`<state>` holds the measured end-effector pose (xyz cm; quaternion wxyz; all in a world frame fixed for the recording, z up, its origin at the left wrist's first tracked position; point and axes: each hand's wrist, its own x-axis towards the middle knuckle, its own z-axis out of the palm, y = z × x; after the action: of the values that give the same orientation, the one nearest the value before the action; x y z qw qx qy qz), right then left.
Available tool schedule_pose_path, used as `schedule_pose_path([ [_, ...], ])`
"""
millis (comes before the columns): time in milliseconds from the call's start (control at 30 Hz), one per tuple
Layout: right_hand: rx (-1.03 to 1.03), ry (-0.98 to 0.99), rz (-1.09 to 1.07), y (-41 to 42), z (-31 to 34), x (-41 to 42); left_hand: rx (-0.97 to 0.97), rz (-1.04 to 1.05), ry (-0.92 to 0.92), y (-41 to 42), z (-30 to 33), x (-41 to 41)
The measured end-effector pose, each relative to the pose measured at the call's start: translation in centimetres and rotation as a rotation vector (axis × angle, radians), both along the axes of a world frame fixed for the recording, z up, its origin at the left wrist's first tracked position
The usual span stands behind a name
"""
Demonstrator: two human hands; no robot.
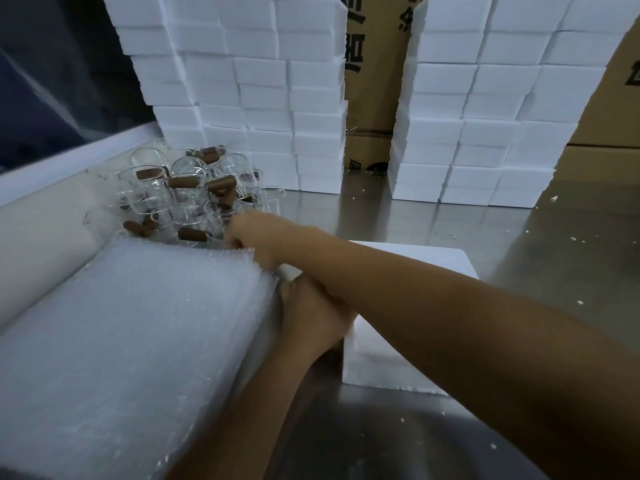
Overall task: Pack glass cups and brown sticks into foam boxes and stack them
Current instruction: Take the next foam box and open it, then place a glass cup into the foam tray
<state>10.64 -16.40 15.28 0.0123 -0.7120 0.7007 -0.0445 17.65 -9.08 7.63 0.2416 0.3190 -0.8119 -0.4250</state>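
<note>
Beside glass cups (194,188): right hand (254,233), fingers curled.

So the work surface is a shiny metal table (433,216), kind of brushed steel, with a soft glare off it and little white crumbs (554,198) scattered around on the right side. Behind it there are big brown cardboard boxes (375,98) with black printed characters on them, one standing in the middle at the back and more (609,112) stacked off to the right. On the left there's a white ledge (69,168) running diagonally along the table edge, and past that a dark bluish pane (52,81) with faint streaky reflections, could be a window or plastic sheeting, can't tell. Lighting is dim and even, a bit cool.
</note>
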Motion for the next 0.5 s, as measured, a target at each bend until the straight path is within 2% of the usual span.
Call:
schedule_pose_path([
  [133, -0.092, -0.044, -0.055, 3.3, 1.0, -0.2, -0.036, -0.064, 0.089, 0.5, 1.5, 0.2],
  [233, -0.164, -0.163, -0.093, 7.0, 2.5, -0.5, 0.049, -0.119, 0.159, 0.3, 1.3, 0.1],
  [500, -0.483, -0.333, -0.299, 19.1, 4.9, -1.7, 0.047, -0.144, 0.140, 0.2, 1.8, 0.2],
])
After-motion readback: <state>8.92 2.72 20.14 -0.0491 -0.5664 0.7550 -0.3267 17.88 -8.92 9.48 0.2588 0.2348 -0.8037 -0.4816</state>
